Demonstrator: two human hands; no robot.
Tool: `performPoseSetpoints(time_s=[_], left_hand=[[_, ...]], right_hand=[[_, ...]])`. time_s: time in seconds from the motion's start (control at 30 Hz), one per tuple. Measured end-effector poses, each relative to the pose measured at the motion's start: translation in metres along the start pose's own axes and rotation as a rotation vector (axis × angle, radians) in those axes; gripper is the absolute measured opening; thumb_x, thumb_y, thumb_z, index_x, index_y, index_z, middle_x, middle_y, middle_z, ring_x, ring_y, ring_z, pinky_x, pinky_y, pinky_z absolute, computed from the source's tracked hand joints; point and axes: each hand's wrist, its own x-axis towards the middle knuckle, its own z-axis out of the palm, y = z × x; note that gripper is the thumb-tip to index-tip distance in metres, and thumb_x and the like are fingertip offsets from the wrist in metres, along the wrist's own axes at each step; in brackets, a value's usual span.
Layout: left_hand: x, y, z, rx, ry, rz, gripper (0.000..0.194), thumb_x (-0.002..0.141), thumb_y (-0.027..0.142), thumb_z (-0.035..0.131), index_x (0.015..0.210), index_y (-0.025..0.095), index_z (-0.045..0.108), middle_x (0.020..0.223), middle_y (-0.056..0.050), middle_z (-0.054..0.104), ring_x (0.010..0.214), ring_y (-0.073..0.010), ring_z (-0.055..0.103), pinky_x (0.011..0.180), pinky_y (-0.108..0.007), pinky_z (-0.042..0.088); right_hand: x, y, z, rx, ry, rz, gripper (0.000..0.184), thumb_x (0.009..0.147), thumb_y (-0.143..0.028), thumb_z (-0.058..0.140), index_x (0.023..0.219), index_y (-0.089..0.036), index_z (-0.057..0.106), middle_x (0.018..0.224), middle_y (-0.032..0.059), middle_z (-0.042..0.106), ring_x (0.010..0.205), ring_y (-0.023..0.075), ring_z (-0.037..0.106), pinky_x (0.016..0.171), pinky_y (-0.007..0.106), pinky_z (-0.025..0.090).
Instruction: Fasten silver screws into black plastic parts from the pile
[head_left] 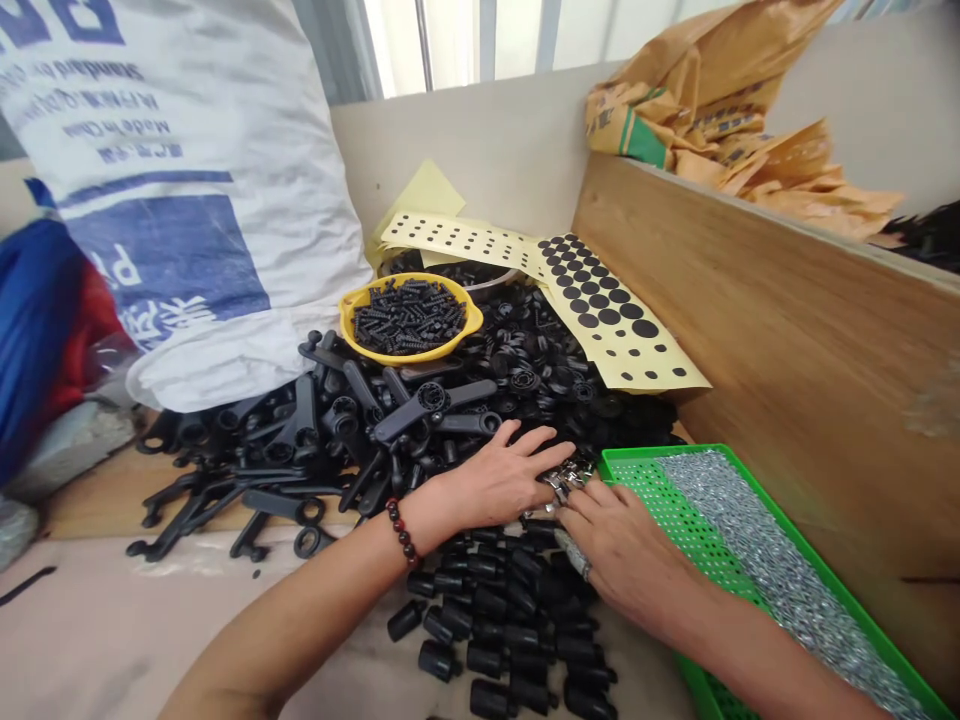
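Note:
My left hand [501, 478] reaches in from the left with its fingers spread, its fingertips over the near edge of the black parts pile. A cluster of small shiny metal parts [573, 472] lies between my two hands. From the right, my right hand [619, 540] meets it with fingers bent and close together, the fingertips among the metal parts. Exactly what they pinch is partly hidden. Just below both hands, short black plastic cylinders [491, 657] with narrow stems lie in rough rows on the table.
A green basket [652, 490] of small silvery pieces stands at the right. Behind are a yellow bowl [346, 318] of black screw-like parts, black plastic arms [306, 410], round black parts [517, 355] and a sticker sheet [611, 355]. A white sack [292, 150] and wooden board [750, 310] flank them.

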Motion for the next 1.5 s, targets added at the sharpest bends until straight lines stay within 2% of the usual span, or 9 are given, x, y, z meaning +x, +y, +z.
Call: performPoseSetpoints(time_s=[0.13, 0.27, 0.47, 0.6, 0.7, 0.87, 1.0, 1.33, 1.5], left_hand=[[-0.005, 0.001, -0.007, 0.009, -0.015, 0.011, 0.018, 0.085, 0.020, 0.055, 0.099, 0.021, 0.067, 0.142, -0.008, 0.042, 0.130, -0.0301, 0.032, 0.098, -0.049, 0.034], [-0.006, 0.001, -0.010, 0.021, -0.029, 0.012, 0.019, 0.086, 0.019, 0.053, 0.099, 0.022, 0.067, 0.141, -0.007, 0.042, 0.131, -0.0296, 0.033, 0.098, -0.049, 0.035], [-0.005, 0.000, -0.013, 0.017, -0.072, 0.012, 0.020, 0.083, 0.020, 0.056, 0.100, 0.019, 0.065, 0.142, -0.009, 0.042, 0.131, -0.0308, 0.033, 0.096, -0.051, 0.038], [-0.004, 0.000, -0.018, 0.006, -0.101, 0.018, 0.023, 0.084, 0.020, 0.055, 0.105, 0.020, 0.064, 0.142, -0.009, 0.042, 0.132, -0.0310, 0.032, 0.096, -0.051, 0.038], [-0.004, 0.000, -0.018, 0.008, -0.116, 0.024, 0.031, 0.079, 0.020, 0.061, 0.110, 0.019, 0.062, 0.143, -0.009, 0.041, 0.132, -0.0321, 0.031, 0.097, -0.051, 0.038], [-0.005, 0.002, -0.010, 0.061, -0.042, 0.014, 0.024, 0.085, 0.021, 0.055, 0.108, 0.018, 0.062, 0.141, -0.007, 0.044, 0.132, -0.0310, 0.031, 0.096, -0.051, 0.037], [-0.004, 0.001, -0.005, 0.095, 0.014, 0.013, 0.020, 0.090, 0.018, 0.048, 0.101, 0.019, 0.065, 0.137, -0.006, 0.048, 0.129, -0.0287, 0.036, 0.094, -0.047, 0.037], [0.007, 0.006, -0.006, 0.055, 0.051, -0.079, 0.016, 0.087, 0.024, 0.053, 0.095, 0.018, 0.065, 0.136, -0.009, 0.046, 0.120, -0.0287, 0.041, 0.088, -0.046, 0.039], [0.017, 0.006, 0.004, 0.049, 0.079, -0.029, 0.016, 0.089, 0.023, 0.051, 0.096, 0.020, 0.066, 0.138, -0.010, 0.044, 0.122, -0.0282, 0.040, 0.089, -0.049, 0.038]], right_hand=[[-0.008, 0.008, -0.007, 0.045, -0.005, 0.012, 0.041, 0.057, 0.001, 0.047, 0.088, -0.018, 0.064, 0.087, 0.0067, 0.063, 0.084, 0.0229, 0.049, 0.074, 0.034, 0.035], [-0.015, 0.018, -0.010, 0.101, 0.034, 0.002, 0.047, 0.050, 0.002, 0.042, 0.087, -0.019, 0.063, 0.083, 0.0052, 0.062, 0.081, 0.0213, 0.049, 0.071, 0.032, 0.037], [-0.024, 0.033, -0.006, 0.079, 0.098, -0.012, 0.035, 0.049, 0.003, 0.046, 0.070, -0.021, 0.061, 0.078, 0.0029, 0.065, 0.092, 0.0225, 0.052, 0.079, 0.037, 0.034], [-0.024, 0.033, -0.004, 0.011, 0.064, -0.043, 0.031, 0.056, 0.004, 0.050, 0.068, -0.021, 0.063, 0.079, 0.0023, 0.066, 0.099, 0.0247, 0.053, 0.086, 0.042, 0.029], [-0.020, 0.030, -0.002, -0.001, 0.064, -0.034, 0.032, 0.058, 0.005, 0.050, 0.070, -0.020, 0.064, 0.081, 0.0029, 0.067, 0.104, 0.0269, 0.051, 0.089, 0.045, 0.027], [-0.013, 0.027, 0.002, 0.025, 0.055, -0.042, 0.036, 0.061, 0.003, 0.051, 0.083, -0.021, 0.067, 0.088, 0.0045, 0.068, 0.106, 0.0270, 0.050, 0.090, 0.044, 0.027], [-0.011, 0.027, 0.005, 0.045, 0.053, -0.048, 0.036, 0.061, 0.003, 0.051, 0.083, -0.021, 0.066, 0.093, 0.0041, 0.068, 0.109, 0.0255, 0.049, 0.091, 0.043, 0.027], [-0.008, 0.024, 0.005, 0.068, 0.047, -0.043, 0.040, 0.062, 0.003, 0.049, 0.089, -0.022, 0.066, 0.094, 0.0039, 0.068, 0.110, 0.0238, 0.050, 0.093, 0.043, 0.027], [-0.008, 0.024, 0.005, 0.068, 0.043, -0.036, 0.041, 0.063, 0.004, 0.049, 0.090, -0.023, 0.066, 0.097, 0.0039, 0.068, 0.110, 0.0245, 0.050, 0.093, 0.044, 0.028]])
